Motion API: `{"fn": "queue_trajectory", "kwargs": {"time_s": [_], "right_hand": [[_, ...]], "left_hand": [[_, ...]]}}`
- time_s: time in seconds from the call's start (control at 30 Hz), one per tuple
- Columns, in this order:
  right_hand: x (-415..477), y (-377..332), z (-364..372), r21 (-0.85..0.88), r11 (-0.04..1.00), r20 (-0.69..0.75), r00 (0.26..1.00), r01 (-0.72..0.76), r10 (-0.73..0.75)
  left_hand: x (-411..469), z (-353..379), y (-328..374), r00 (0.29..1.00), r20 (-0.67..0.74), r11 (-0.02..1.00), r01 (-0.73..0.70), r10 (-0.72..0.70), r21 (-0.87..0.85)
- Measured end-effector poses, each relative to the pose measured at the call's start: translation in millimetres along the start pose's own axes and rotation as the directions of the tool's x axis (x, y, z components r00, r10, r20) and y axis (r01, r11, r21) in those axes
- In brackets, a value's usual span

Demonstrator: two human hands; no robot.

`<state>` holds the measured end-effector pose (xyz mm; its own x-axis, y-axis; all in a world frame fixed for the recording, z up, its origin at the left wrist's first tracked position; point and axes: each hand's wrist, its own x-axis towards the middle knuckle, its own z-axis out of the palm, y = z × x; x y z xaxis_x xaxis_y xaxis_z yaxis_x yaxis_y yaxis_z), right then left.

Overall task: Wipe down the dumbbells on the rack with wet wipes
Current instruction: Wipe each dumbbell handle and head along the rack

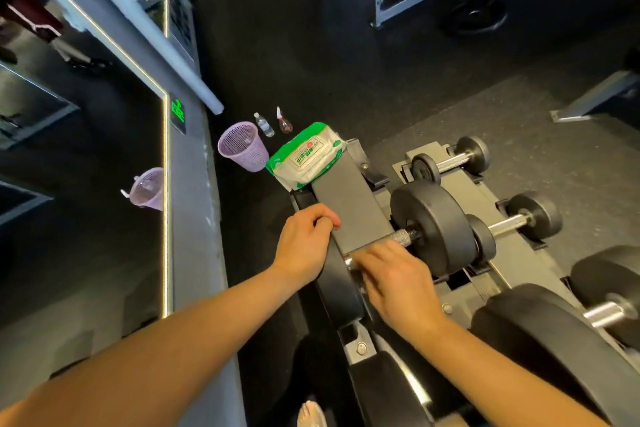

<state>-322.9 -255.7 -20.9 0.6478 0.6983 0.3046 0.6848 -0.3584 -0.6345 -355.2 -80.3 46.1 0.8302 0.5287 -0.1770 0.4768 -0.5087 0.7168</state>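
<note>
Two hands work at one dumbbell (433,229) on the rack (467,198).
Left hand (304,243) curls its fingers over the edge of the rack's grey panel (349,211), likely as a brace. Right hand (398,284) lies across the knurled handle (401,236); its fingers are blurred, so I cannot tell whether they close round the handle or press a wipe beneath. Wet-wipes pack (306,158) rests at the panel's far end, handy for the next sheet. Purple basket (242,147) stands on the floor just beyond, probably for used wipes, near a water bottle (265,125) and a spray bottle (284,121). Smaller dumbbells (450,161) sit further along the rack.
</note>
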Motion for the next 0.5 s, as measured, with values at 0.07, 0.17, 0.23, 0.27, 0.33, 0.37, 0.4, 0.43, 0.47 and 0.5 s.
{"fn": "queue_trajectory", "kwargs": {"time_s": [0.07,0.17,0.23,0.27,0.33,0.37,0.4,0.43,0.47,0.5], "right_hand": [[-8,-6,0,0.428,0.761,0.015,0.846,-0.487,0.533],[-2,-5,13,0.653,-0.211,0.567,0.284,-0.728,0.773],[12,-5,22,0.621,-0.415,0.680,0.195,-0.664,0.707],[18,-6,25,0.623,-0.466,0.708,0.199,-0.628,0.678],[25,-10,28,0.623,-0.533,0.749,0.241,-0.573,0.617],[25,-11,29,0.622,-0.551,0.763,0.270,-0.556,0.588],[23,-12,29,0.623,-0.552,0.769,0.302,-0.554,0.564],[19,-11,29,0.628,-0.531,0.766,0.332,-0.569,0.550],[17,-12,28,0.637,-0.488,0.755,0.354,-0.597,0.553],[16,-15,25,0.643,-0.415,0.732,0.360,-0.643,0.578]], "left_hand": [[1,0,0,1.000,0.007,1.000,0.007,-0.007,0.003],[0,-1,1,1.000,0.008,1.000,-0.003,0.003,0.017],[0,-1,0,1.000,0.008,0.999,-0.016,0.016,0.028],[0,-1,0,1.000,0.009,0.999,-0.017,0.017,0.035],[-1,0,0,1.000,0.006,0.998,-0.017,0.017,0.057],[-2,0,0,1.000,0.005,0.998,-0.019,0.019,0.063],[-2,-1,0,1.000,0.005,0.998,-0.025,0.025,0.063],[-1,-1,0,0.999,0.004,0.998,-0.032,0.032,0.059],[-1,-1,-1,0.999,0.002,0.998,-0.040,0.040,0.055],[-1,0,-3,0.999,0.001,0.998,-0.047,0.047,0.052]]}}
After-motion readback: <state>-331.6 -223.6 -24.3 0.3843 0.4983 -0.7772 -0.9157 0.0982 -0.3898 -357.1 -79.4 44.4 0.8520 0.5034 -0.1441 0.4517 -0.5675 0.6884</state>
